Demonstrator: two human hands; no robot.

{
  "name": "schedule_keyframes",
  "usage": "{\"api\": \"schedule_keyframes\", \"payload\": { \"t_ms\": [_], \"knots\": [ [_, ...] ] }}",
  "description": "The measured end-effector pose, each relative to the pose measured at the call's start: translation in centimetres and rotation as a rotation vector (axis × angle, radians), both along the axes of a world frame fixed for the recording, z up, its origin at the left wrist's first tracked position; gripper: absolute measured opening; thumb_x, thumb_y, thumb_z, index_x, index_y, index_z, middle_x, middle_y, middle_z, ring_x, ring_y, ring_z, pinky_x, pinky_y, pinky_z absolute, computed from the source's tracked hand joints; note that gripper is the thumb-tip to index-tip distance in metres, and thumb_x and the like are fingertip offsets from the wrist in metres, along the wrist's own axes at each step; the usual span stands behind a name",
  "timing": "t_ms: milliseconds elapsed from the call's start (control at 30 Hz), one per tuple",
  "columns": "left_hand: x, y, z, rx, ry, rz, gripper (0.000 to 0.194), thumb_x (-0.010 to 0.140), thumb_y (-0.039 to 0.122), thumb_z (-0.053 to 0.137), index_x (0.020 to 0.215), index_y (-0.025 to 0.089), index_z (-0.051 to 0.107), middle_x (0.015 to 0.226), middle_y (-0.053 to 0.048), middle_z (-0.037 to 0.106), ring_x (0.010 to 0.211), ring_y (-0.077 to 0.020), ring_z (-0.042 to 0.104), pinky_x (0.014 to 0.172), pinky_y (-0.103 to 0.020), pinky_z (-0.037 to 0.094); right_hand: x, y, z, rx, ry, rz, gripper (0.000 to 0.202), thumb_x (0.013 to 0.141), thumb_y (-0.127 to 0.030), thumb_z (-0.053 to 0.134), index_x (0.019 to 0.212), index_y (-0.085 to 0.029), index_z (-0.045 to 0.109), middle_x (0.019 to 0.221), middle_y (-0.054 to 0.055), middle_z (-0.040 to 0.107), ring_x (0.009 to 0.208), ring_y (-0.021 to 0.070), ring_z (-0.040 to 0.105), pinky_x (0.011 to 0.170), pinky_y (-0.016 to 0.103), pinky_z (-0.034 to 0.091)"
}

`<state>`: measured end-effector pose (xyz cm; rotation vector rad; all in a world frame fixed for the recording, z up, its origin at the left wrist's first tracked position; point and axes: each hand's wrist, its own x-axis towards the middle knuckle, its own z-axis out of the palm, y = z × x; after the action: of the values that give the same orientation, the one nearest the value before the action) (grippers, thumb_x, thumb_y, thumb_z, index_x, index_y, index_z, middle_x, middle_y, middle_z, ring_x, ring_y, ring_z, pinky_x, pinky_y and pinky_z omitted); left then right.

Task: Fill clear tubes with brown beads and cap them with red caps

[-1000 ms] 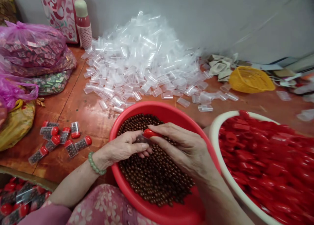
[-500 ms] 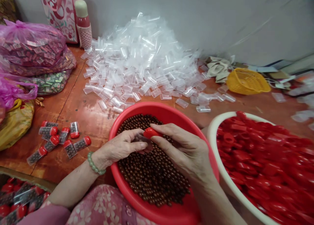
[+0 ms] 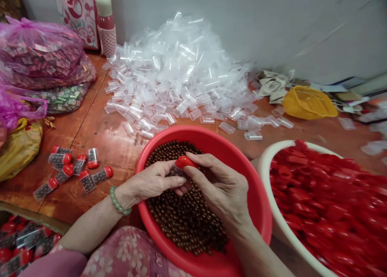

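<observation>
Above a red basin (image 3: pixel 256 200) of shiny brown beads (image 3: pixel 187 224), my left hand (image 3: pixel 154 180) is closed on a clear container (image 3: pixel 175 171), partly hidden by the fingers. With thumb and fingertips, my right hand (image 3: pixel 222 184) pinches a red cap (image 3: pixel 184 162) at the container's open end. The cap touches the container; how firmly it sits cannot be told. Several capped containers of dark beads (image 3: pixel 87 182) lie on the wooden table (image 3: pixel 121 148) to the left.
Empty clear containers (image 3: pixel 181 79) are heaped behind the basin. At the right stand a cream tub (image 3: pixel 266 168) of red caps (image 3: pixel 326 204) and a yellow basket (image 3: pixel 308 103). Plastic bags (image 3: pixel 45 51), a bottle (image 3: pixel 105 25) and a box of capped containers (image 3: pixel 27 238) are on the left.
The right hand has moved slightly left, bringing the red cap against the container's end. The view has shifted a little.
</observation>
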<state>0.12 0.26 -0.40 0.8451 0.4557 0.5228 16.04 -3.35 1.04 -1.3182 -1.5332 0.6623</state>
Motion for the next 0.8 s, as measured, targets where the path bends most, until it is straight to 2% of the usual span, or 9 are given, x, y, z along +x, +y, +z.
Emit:
{"api": "schedule_keyframes", "payload": {
  "t_ms": [167, 267, 333, 467, 533, 633, 800],
  "knots": [
    [0.1, 0.0, 0.0, -0.027, 0.033, 0.016, 0.039, 0.074, 0.045, 0.072, 0.089, 0.012, 0.058, 0.079, -0.001, 0.057, 0.072, -0.0102, 0.054, 0.07, -0.026, 0.044, 0.5, 0.1, -0.3, -0.034, -0.022, 0.021, 0.019, 0.086, -0.021, 0.065, 0.104, -0.024, 0.069, 0.092, 0.004, 0.071, 0.08, 0.0164, 0.068, 0.074, 0.033, 0.057],
    [0.0, 0.0, 0.1, -0.036, 0.027, 0.007, 0.04, 0.074, 0.046, 0.072, 0.089, 0.012, 0.058, 0.078, -0.001, 0.057, 0.071, -0.0105, 0.054, 0.068, -0.026, 0.043, 0.9, 0.0, -0.3, 0.009, -0.138, 0.078, 0.023, 0.088, -0.019, 0.061, 0.11, -0.025, 0.066, 0.094, 0.004, 0.07, 0.082, 0.017, 0.067, 0.075, 0.034, 0.057],
    [0.0, 0.0, 0.1, -0.037, -0.002, 0.037, 0.038, 0.074, 0.046, 0.073, 0.087, 0.012, 0.06, 0.078, -0.001, 0.056, 0.071, -0.01, 0.052, 0.069, -0.025, 0.042, 1.0, 0.0, -0.2, 0.071, -0.284, 0.127, 0.032, 0.087, -0.024, 0.063, 0.119, -0.025, 0.059, 0.1, 0.007, 0.069, 0.088, 0.0207, 0.068, 0.077, 0.037, 0.057],
    [0.0, -0.1, 0.0, -0.108, 0.006, 0.09, 0.039, 0.072, 0.046, 0.075, 0.085, 0.012, 0.061, 0.078, -0.002, 0.058, 0.072, -0.0104, 0.053, 0.071, -0.025, 0.041, 0.4, 0.1, 0.0, 0.162, -0.572, 0.2, 0.07, 0.077, -0.046, 0.072, 0.134, -0.019, 0.042, 0.112, 0.016, 0.064, 0.101, 0.0311, 0.064, 0.083, 0.047, 0.055],
    [0.1, -0.1, -0.1, -0.152, -0.002, 0.094, 0.041, 0.069, 0.046, 0.078, 0.085, 0.012, 0.061, 0.078, -0.002, 0.058, 0.072, -0.0105, 0.054, 0.071, -0.025, 0.042, 0.0, 0.2, -0.1, 0.21, -0.652, 0.189, 0.07, 0.078, -0.043, 0.07, 0.135, -0.017, 0.038, 0.113, 0.018, 0.062, 0.102, 0.0324, 0.062, 0.083, 0.049, 0.054],
    [0.3, -0.1, -0.3, -0.172, -0.042, 0.114, 0.043, 0.065, 0.046, 0.081, 0.081, 0.011, 0.061, 0.075, -0.001, 0.058, 0.07, -0.0097, 0.053, 0.071, -0.025, 0.042, -0.4, 0.4, -0.4, 0.319, -0.749, 0.161, 0.064, 0.08, -0.033, 0.065, 0.134, -0.012, 0.038, 0.11, 0.019, 0.062, 0.097, 0.0321, 0.061, 0.08, 0.048, 0.053],
    [0.3, -0.1, -0.7, -0.195, -0.046, 0.051, 0.048, 0.061, 0.05, 0.083, 0.075, 0.011, 0.061, 0.068, 0.0, 0.058, 0.062, -0.0083, 0.051, 0.064, -0.024, 0.041, -0.6, 0.5, -0.8, 0.464, -0.832, 0.134, 0.066, 0.079, -0.037, 0.063, 0.134, -0.012, 0.038, 0.09, 0.012, 0.064, 0.078, 0.0272, 0.061, 0.075, 0.044, 0.05]
  ]
}}
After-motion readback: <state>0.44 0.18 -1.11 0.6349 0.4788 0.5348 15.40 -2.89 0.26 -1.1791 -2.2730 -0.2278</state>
